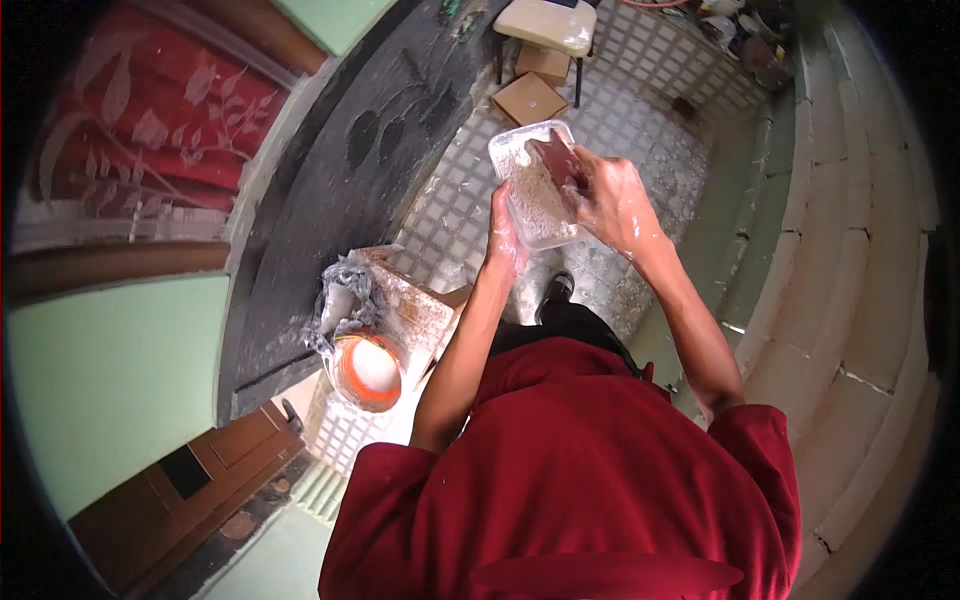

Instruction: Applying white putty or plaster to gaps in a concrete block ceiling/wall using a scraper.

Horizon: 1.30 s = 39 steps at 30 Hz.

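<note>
A flat white board point(530, 190) smeared with pale plaster is held out in front of me over the tiled floor. My left hand point(503, 235) grips its near left edge from underneath. My right hand point(612, 197) holds a reddish-brown scraper point(558, 160) pressed flat on the board's upper right part, in the plaster. Both hands are dusted white. My red shirt fills the lower middle of the view.
An orange bucket point(366, 372) of white plaster sits at lower left beside a crumpled bag point(340, 295) on a plaster-stained box point(415, 305). A dark curved wall point(330, 180) runs along the left. A stool point(548, 28) and cardboard boxes point(530, 98) stand further off.
</note>
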### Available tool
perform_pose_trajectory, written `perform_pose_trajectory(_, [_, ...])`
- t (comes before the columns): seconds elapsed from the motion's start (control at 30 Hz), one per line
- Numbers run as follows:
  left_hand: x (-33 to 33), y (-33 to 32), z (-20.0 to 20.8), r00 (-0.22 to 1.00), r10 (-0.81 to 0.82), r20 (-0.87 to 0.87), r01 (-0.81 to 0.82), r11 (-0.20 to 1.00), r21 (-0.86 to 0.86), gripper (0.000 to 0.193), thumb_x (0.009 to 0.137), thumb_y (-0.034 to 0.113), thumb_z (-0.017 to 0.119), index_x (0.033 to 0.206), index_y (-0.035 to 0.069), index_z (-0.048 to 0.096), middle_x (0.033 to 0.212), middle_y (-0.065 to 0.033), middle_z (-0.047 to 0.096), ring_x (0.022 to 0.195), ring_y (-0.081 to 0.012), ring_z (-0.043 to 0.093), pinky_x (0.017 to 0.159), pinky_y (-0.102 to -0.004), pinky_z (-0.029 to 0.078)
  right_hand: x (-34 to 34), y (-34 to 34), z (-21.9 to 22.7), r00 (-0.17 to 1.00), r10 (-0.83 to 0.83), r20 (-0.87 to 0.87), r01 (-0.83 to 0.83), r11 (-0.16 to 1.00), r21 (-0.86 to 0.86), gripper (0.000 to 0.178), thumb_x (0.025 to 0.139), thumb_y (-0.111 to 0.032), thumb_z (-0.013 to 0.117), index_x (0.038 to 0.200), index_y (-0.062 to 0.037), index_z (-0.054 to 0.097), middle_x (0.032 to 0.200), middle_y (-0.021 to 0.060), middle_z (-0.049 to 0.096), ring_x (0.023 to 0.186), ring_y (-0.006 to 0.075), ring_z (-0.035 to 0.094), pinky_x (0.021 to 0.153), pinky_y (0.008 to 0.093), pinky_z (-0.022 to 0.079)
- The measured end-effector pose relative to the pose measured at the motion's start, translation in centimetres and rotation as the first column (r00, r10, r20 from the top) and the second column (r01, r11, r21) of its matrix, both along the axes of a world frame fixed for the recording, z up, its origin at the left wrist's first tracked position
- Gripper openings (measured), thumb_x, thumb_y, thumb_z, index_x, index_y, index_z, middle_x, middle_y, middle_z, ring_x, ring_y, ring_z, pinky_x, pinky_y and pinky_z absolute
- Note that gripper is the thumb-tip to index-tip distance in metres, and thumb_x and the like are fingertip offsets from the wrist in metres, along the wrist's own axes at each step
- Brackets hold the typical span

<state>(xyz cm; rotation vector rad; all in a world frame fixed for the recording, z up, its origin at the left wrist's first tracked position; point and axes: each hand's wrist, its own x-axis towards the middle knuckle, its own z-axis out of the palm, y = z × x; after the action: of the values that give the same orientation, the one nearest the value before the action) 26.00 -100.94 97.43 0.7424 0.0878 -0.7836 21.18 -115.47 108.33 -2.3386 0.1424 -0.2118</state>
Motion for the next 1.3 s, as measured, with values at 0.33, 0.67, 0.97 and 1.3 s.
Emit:
perform_pose_trajectory(0.33, [-3.7,-22.9,-1.7,0.998,-0.067,-0.013,0.067,0.997,0.034,0.063,0.096,0.053,0.039,0.139,0.008,0.045,0.136,-0.0082,0.053,0.124,-0.0228,0.052,0.106,-0.0398,0.040,-4.7,-21.6,-5.0,0.989,0.036,0.143,-0.031,0.999,-0.034,0.023,0.072,-0.006,0.062,0.092,0.0053,0.059,0.076,0.0292,0.057,0.077,0.0472,0.058,0.070,0.0504,0.047])
perform_pose_trajectory(0.67, [-5.3,-33.1,-1.8,0.983,-0.180,-0.045,0.179,0.983,-0.036,0.067,0.095,0.053,0.040,0.142,0.005,0.041,0.138,-0.0104,0.052,0.126,-0.0244,0.052,0.107,-0.0412,0.040,-8.6,-33.1,-2.3,0.984,-0.177,0.033,0.180,0.979,-0.097,0.021,0.077,-0.008,0.060,0.092,0.0063,0.058,0.079,0.0307,0.057,0.077,0.0475,0.058,0.070,0.0490,0.048])
perform_pose_trajectory(0.97, [-4.3,-33.9,-3.5,0.973,-0.230,0.016,0.230,0.973,0.028,0.065,0.095,0.054,0.046,0.137,0.005,0.043,0.133,-0.0091,0.054,0.122,-0.0217,0.053,0.105,-0.0386,0.040,-7.8,-33.8,-4.5,0.940,-0.298,0.167,0.318,0.942,-0.107,0.022,0.077,-0.008,0.060,0.092,0.0076,0.059,0.079,0.0317,0.055,0.076,0.0499,0.055,0.067,0.0493,0.047])
perform_pose_trajectory(1.3, [-0.8,-34.0,-2.8,0.931,-0.364,0.019,0.364,0.931,-0.027,0.066,0.100,0.054,0.032,0.144,0.005,0.037,0.142,-0.0118,0.047,0.129,-0.0248,0.049,0.110,-0.0415,0.038,-6.1,-32.0,-4.7,0.936,-0.343,0.077,0.351,0.922,-0.163,0.029,0.079,-0.016,0.062,0.095,0.0076,0.061,0.076,0.0308,0.055,0.073,0.0492,0.052,0.070,0.0475,0.045])
